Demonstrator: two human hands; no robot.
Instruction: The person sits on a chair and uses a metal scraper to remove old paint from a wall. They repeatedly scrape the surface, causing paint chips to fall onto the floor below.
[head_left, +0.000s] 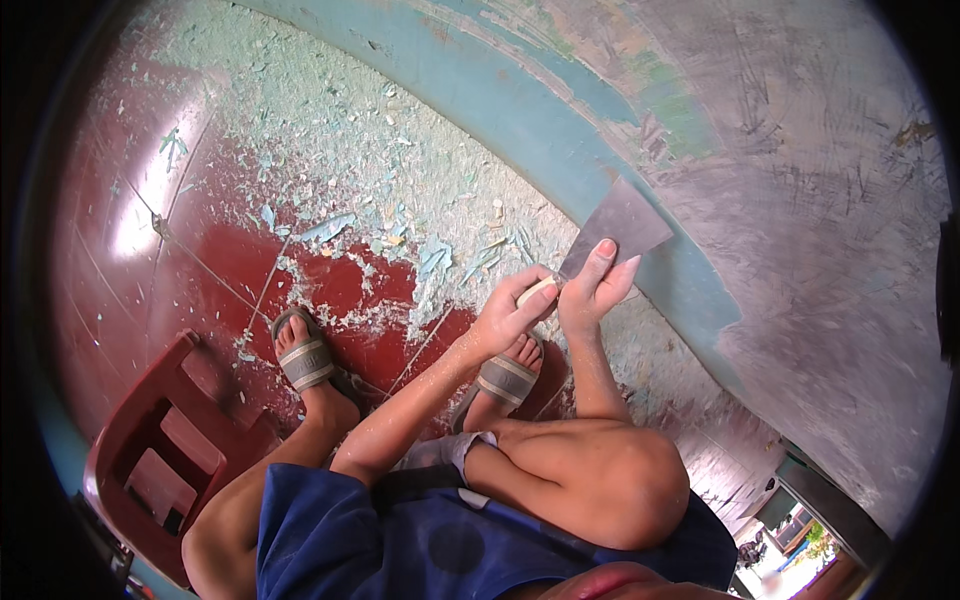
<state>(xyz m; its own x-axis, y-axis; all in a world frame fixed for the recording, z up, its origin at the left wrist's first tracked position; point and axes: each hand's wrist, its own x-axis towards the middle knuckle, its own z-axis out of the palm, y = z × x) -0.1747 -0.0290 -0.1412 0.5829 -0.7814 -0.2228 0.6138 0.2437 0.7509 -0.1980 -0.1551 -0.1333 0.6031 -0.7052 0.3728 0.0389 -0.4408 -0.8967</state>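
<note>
A wide putty knife with a grey metal blade (619, 225) is held out in front of the wall. My left hand (514, 311) wraps around its pale handle (537, 291). Against the lower part of the blade, my right hand (596, 289) lays its thumb flat; its other fingers go behind the metal and are partly hidden. The blade's broad edge points up and to the right, over a band of blue-green paint (525, 112) along the wall's foot. Above that band the wall (810, 225) is scraped bare and grey.
Paint flakes and pale dust (352, 165) cover the red tiled floor (225, 262) along the wall. A red plastic chair (142, 435) stands at my left. My sandalled feet (307, 364) rest among the scrapings. A bright opening (795, 547) shows at lower right.
</note>
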